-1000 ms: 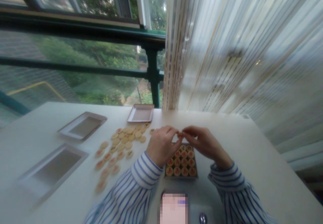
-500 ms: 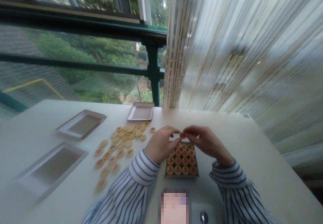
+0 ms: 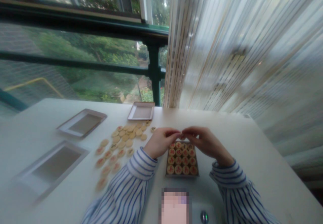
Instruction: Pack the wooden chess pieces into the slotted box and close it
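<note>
Over the far edge of a square box (image 3: 182,176), my left hand (image 3: 161,141) and my right hand (image 3: 204,139) meet fingertip to fingertip. Between them is a small round Chinese chess piece (image 3: 182,137), mostly covered by the fingers. Both hands are closed in a pinch around it. Rows of wooden Chinese chess pieces (image 3: 178,160) with red characters fill the box, face up. To the left of my left hand lies a loose spread of more round pieces (image 3: 125,137), some blank side up, some showing red or black characters.
Three shallow trays rest on the white table (image 3: 242,183): a near-left tray (image 3: 75,151), a far-left tray (image 3: 82,109) and a tray at the back (image 3: 140,119). A blurred-out phone-like object (image 3: 174,207) and a small dark shiny object (image 3: 204,216) lie near me. Behind are a green railing (image 3: 101,67) and a string curtain (image 3: 181,49).
My left thumb and index finger have closed together at the piece, where a gap showed between them before. The left wrist has shifted slightly left; the box stays in place.
</note>
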Tool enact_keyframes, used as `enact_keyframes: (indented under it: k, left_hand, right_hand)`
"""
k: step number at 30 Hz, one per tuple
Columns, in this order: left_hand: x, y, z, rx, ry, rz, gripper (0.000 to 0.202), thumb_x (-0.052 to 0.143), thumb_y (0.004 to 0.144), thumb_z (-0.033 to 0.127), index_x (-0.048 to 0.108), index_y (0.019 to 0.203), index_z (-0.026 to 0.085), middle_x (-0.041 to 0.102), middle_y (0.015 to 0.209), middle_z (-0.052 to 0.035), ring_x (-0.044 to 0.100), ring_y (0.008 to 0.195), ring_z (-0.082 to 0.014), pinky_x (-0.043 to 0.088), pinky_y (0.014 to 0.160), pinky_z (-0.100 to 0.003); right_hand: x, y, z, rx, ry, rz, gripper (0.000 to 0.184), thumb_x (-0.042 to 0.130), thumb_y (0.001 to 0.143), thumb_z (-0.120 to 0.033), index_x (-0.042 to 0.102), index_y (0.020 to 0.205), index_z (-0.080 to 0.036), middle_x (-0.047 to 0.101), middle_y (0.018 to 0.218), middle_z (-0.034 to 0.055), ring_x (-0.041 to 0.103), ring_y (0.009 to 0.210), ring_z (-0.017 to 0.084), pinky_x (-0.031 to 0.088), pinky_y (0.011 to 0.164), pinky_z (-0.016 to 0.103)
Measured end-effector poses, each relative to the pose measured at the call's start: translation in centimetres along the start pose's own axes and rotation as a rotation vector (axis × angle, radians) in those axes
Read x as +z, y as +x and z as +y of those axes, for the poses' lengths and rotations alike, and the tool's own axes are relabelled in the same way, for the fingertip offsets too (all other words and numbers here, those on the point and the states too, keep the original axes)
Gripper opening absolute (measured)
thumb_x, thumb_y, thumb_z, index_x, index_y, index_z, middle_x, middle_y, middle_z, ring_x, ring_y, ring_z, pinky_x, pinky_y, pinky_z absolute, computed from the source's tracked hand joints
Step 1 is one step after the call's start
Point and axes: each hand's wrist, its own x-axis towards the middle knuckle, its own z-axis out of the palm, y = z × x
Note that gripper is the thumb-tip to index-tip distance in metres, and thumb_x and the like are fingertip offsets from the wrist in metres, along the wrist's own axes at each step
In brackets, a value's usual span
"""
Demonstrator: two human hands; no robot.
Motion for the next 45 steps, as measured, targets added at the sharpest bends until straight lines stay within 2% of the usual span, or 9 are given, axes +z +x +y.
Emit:
enact_keyframes:
  k: [7, 13, 18, 23, 28, 45]
  left_hand:
    - [-0.06, 0.13, -0.58, -0.049, -0.097, -0.043, 0.039, 0.053, 0.078, 0.044, 0.069, 0.095, 0.013, 0.071, 0.084, -0.0077, 0.061, 0.070, -0.0158, 0.048, 0.064, -0.027]
    - [-0.27, 0.06, -0.19, -0.077, -0.126, -0.083, 0.040, 0.054, 0.077, 0.045, 0.069, 0.095, 0.012, 0.070, 0.085, -0.0084, 0.060, 0.069, -0.0152, 0.048, 0.065, -0.026]
    - [-0.43, 0.05, 0.10, -0.065, -0.166, -0.035, 0.036, 0.055, 0.076, 0.044, 0.070, 0.090, 0.014, 0.070, 0.084, -0.0062, 0.058, 0.066, -0.0129, 0.046, 0.064, -0.025]
    - [-0.42, 0.17, 0.31, -0.096, -0.170, 0.021, 0.034, 0.056, 0.075, 0.044, 0.070, 0.086, 0.014, 0.070, 0.080, -0.0052, 0.055, 0.060, -0.0111, 0.045, 0.061, -0.024]
    - [-0.27, 0.21, 0.31, -0.115, -0.180, 0.024, 0.035, 0.056, 0.075, 0.043, 0.069, 0.087, 0.013, 0.069, 0.078, -0.0056, 0.054, 0.058, -0.0107, 0.045, 0.058, -0.024]
    - [-0.01, 0.19, 0.03, -0.128, -0.184, 0.012, 0.034, 0.057, 0.075, 0.040, 0.068, 0.089, 0.011, 0.069, 0.079, -0.0073, 0.056, 0.058, -0.0114, 0.047, 0.059, -0.025]
  right_hand:
    - [0.00, -0.04, -0.12, 0.028, -0.046, 0.004, 0.018, 0.051, 0.082, -0.023, 0.066, 0.092, -0.018, 0.070, 0.083, 0.0022, 0.062, 0.073, 0.013, 0.047, 0.066, 0.023]
    - [0.07, 0.08, -0.23, 0.019, -0.080, 0.026, 0.018, 0.052, 0.083, -0.027, 0.066, 0.092, -0.019, 0.070, 0.082, 0.0023, 0.062, 0.072, 0.013, 0.046, 0.064, 0.023]
    - [0.06, 0.01, -0.50, -0.045, -0.085, 0.042, 0.018, 0.052, 0.084, -0.027, 0.065, 0.094, -0.020, 0.069, 0.082, 0.0020, 0.061, 0.072, 0.012, 0.045, 0.062, 0.022]
    - [0.11, -0.13, -0.68, -0.109, -0.208, 0.060, 0.018, 0.057, 0.081, -0.027, 0.064, 0.097, -0.022, 0.067, 0.088, 0.0029, 0.059, 0.077, 0.013, 0.046, 0.070, 0.026]
    - [0.26, -0.17, -0.81, -0.125, -0.287, 0.052, 0.019, 0.057, 0.081, -0.026, 0.063, 0.098, -0.021, 0.065, 0.089, 0.0049, 0.059, 0.079, 0.015, 0.046, 0.075, 0.029]
    - [0.45, -0.16, -0.79, -0.142, -0.399, 0.036, 0.016, 0.057, 0.081, -0.026, 0.063, 0.095, -0.020, 0.065, 0.086, 0.0044, 0.058, 0.079, 0.015, 0.045, 0.074, 0.028]
